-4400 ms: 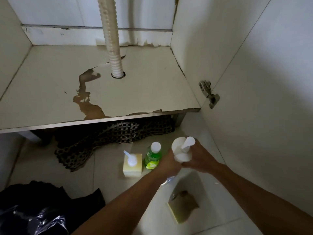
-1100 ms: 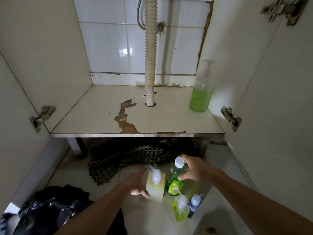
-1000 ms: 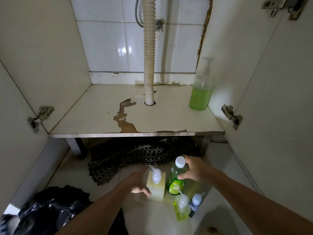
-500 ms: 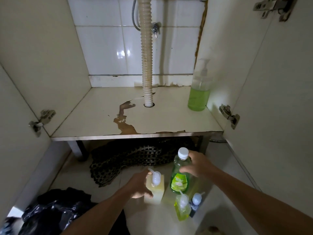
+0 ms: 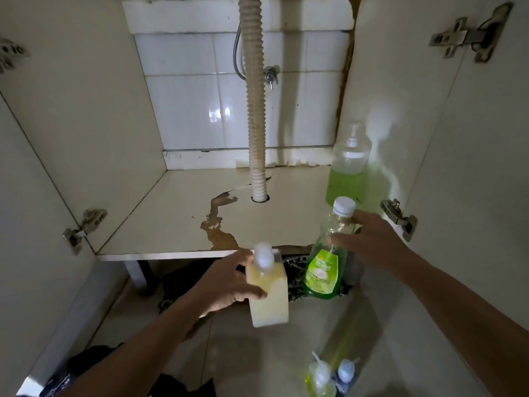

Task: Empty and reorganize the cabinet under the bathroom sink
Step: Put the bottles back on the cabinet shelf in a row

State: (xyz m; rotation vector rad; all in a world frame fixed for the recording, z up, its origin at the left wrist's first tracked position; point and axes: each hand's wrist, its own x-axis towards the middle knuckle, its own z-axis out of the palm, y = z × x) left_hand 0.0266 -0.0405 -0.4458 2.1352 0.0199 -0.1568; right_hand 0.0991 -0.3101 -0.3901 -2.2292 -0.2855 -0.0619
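Pale-yellow liquid fills the square pump bottle (image 5: 268, 293), lower centre of frame, held off the floor. Left hand (image 5: 227, 282) grips it from its left side, thumb across the front face, fingers behind the shoulder. White pump head blurred.

Right hand (image 5: 372, 245), right of centre, holds the green dish-soap bottle (image 5: 326, 262) by its clear upper part, fingers curled round the neck below the white cap. Bottle tilted, cap leaning toward the upper right. Green label on lower body; text not legible. Base level with the cabinet's front edge, in front of it.

Cabinet floor (image 5: 177, 219) spans mid-frame: cream board, brown peeled patch near the front edge. Ribbed drain hose (image 5: 254, 110) runs from top centre down through a hole in the board. One clear pump bottle (image 5: 347, 170), about half full of green liquid, stands at the right rear of the board, next to the side wall.

Two small pump bottles (image 5: 329, 379) stand on the floor tiles at the lower edge, right of centre; the left one is yellow-green. Black plastic bag (image 5: 86, 365) at lower left. Dark patterned cloth (image 5: 177, 282) lies under the cabinet. Both doors open, hinges visible.
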